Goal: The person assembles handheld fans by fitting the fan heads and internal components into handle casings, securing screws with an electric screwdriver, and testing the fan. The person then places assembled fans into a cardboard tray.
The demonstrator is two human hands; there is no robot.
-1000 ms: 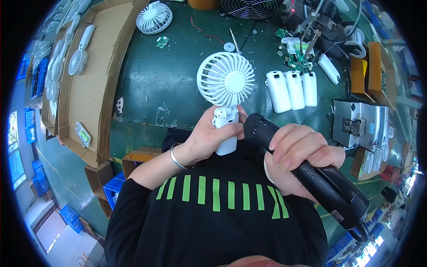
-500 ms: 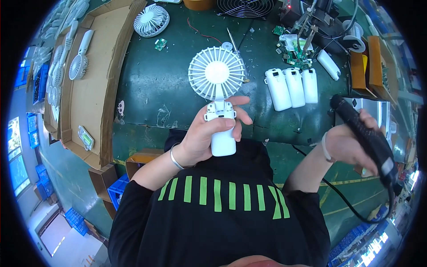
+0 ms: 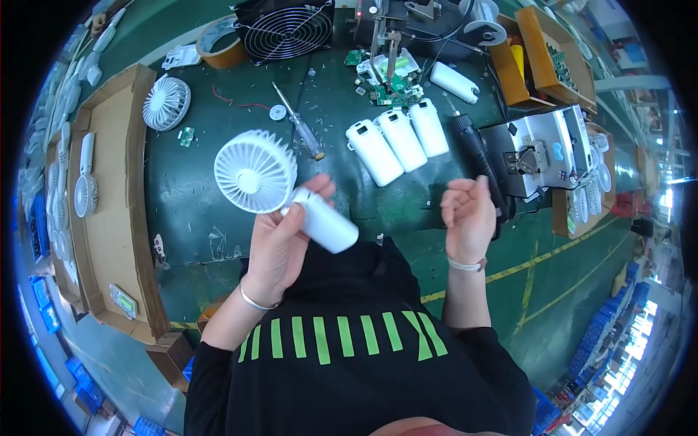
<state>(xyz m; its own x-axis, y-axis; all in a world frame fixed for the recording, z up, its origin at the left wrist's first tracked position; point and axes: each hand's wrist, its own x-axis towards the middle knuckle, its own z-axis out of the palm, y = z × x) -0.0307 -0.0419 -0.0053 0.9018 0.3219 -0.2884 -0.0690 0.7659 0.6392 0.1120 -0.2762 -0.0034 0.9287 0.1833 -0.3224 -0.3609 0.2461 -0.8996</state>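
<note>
My left hand (image 3: 280,247) is closed around a white handheld fan (image 3: 327,221), the thumb on top near the neck. Its round caged head tilts up to the left and the handle points down to the right. My right hand (image 3: 469,218) is empty, its fingers loosely curled and the palm turned inward. Beside it on the table's right side lies a black electric screwdriver (image 3: 476,149), tip pointing away from me. Three white fan handle housings (image 3: 400,142) lie in a slanted row ahead of my hands.
A hand screwdriver (image 3: 302,127) and a loose fan head (image 3: 166,103) lie farther off. Green circuit boards (image 3: 392,91) sit under a soldering stand. At left is a cardboard tray (image 3: 109,254); at right, a metal fixture (image 3: 534,152). A black-grilled fan (image 3: 285,33) stands at the back.
The electric screwdriver has left my right hand and lies on the table. My left hand has turned the fan, its head swinging left and its handle right. The whole view has shifted.
</note>
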